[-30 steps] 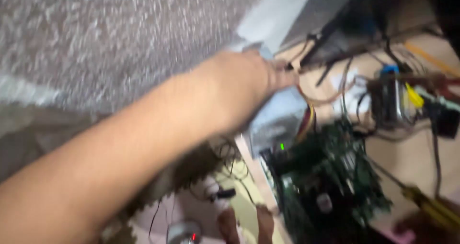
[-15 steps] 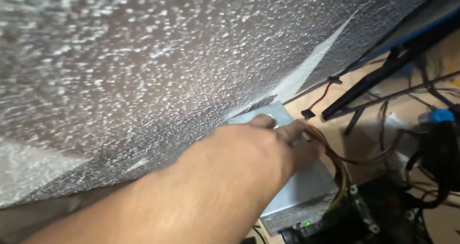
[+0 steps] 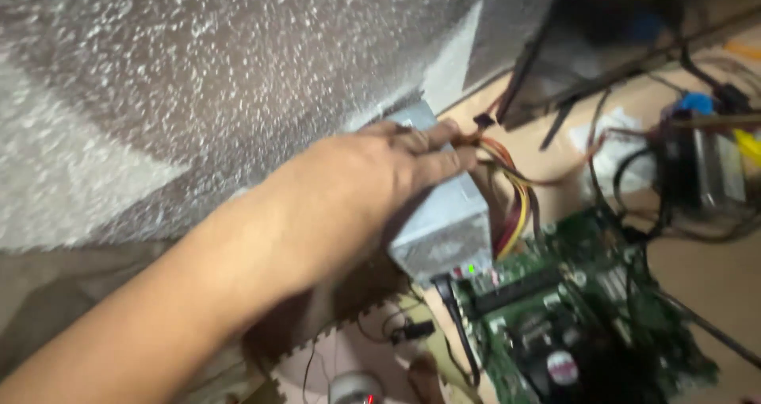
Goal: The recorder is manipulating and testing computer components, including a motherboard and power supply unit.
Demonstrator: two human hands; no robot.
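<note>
My left hand [image 3: 372, 174] reaches in from the lower left and lies over the top of a grey metal power supply box [image 3: 444, 229]. Its fingers curl over the box's far edge, where a bundle of yellow, red and orange wires [image 3: 514, 206] comes out. The box stands against a speckled grey wall [image 3: 198, 71]. A black cable [image 3: 456, 325] is plugged into its near face. Just right of the box lies a green circuit board [image 3: 571, 309] with a small green light lit. My right hand is out of view.
A black frame [image 3: 547, 63] leans at the upper right. Beyond it lie tangled dark cables, a blue-capped part [image 3: 697, 103] and a yellow piece [image 3: 745, 146] on a tan surface. A small round white object [image 3: 353, 388] sits at the bottom edge.
My left hand stays on the power supply box. The view has swung down and right, so the green circuit board and the parts on the right show again.
</note>
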